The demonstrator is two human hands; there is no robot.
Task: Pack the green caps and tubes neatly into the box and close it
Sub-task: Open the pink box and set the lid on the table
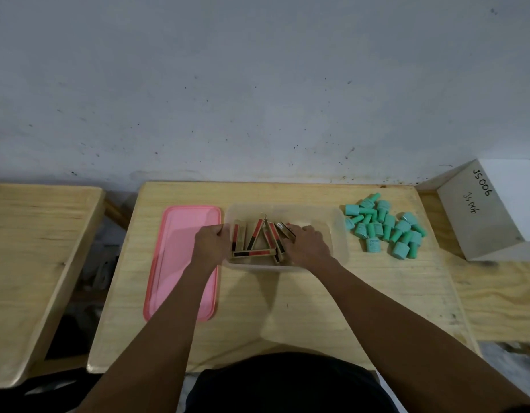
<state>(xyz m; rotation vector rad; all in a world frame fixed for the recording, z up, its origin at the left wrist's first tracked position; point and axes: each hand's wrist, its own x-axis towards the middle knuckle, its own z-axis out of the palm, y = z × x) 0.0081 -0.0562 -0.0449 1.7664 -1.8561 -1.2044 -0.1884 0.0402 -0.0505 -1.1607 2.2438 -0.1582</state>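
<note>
A clear plastic box [339, 234] stands in the middle of the wooden table. Several tan tubes with red and black bands [257, 234] lie jumbled inside it, crossing one another. My left hand [211, 244] is curled over the box's left rim beside the tubes. My right hand [306, 245] is inside the box, its fingers resting on the tubes at the right of the heap; whether it grips one is unclear. A pile of several green caps [385, 229] lies on the table right of the box. The pink lid [174, 263] lies flat to the box's left.
A white cardboard box marked JS006 [493, 207] sits at the far right on a neighbouring table. Another wooden table [28, 257] stands to the left across a gap. A grey wall runs behind the tables.
</note>
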